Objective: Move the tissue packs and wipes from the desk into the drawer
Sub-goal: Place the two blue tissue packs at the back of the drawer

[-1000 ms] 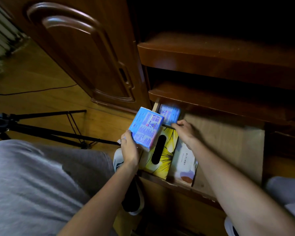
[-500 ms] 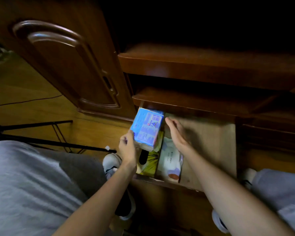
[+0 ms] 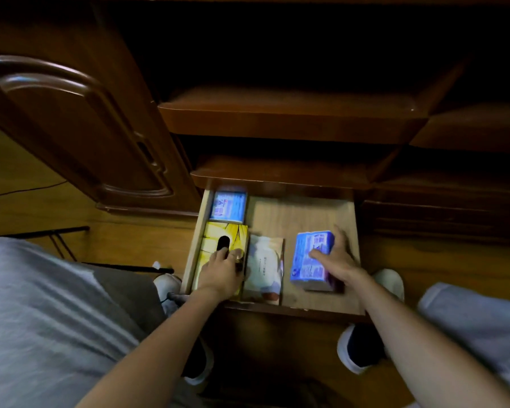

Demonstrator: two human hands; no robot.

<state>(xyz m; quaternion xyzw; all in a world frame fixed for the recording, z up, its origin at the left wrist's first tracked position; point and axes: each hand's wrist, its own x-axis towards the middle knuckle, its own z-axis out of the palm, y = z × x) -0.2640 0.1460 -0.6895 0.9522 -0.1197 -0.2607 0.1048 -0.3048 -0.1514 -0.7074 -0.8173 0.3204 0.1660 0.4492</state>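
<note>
A: Head view, the only one. What's stowed so far?

B: The open light-wood drawer (image 3: 301,219) holds four items. At its 11 o'clock corner lies a small blue plastic tissue pack (image 3: 228,207). Below that, along the 9 o'clock wall, sits a yellow cardboard tissue box with a black oval slot (image 3: 218,235). Just beside it, toward the middle, is a white soft wipes pack with small print (image 3: 264,265). Toward 3 o'clock is a larger blue plastic-wrapped tissue pack (image 3: 311,260).

A: And the hands?

B: The left hand (image 3: 221,272) rests on the yellow box, fingers loosely curled, pinching nothing that I can make out. The right hand (image 3: 337,262) grips the larger blue pack, thumb across its top, fingers down its far side (the pack looks tilted, near the drawer floor, but blur hides whether it touches).

A: How far along, then?

B: Late, I'd judge. Three are settled and the fourth only needs releasing. The counter is out of view, so I can't say whether more remains.

A: Against a second ago?

B: Then the left hand held that larger blue pack above the yellow box, while the right touched the small blue pack at the back. The pack has since passed to the right hand and crossed to the drawer's bare side.
</note>
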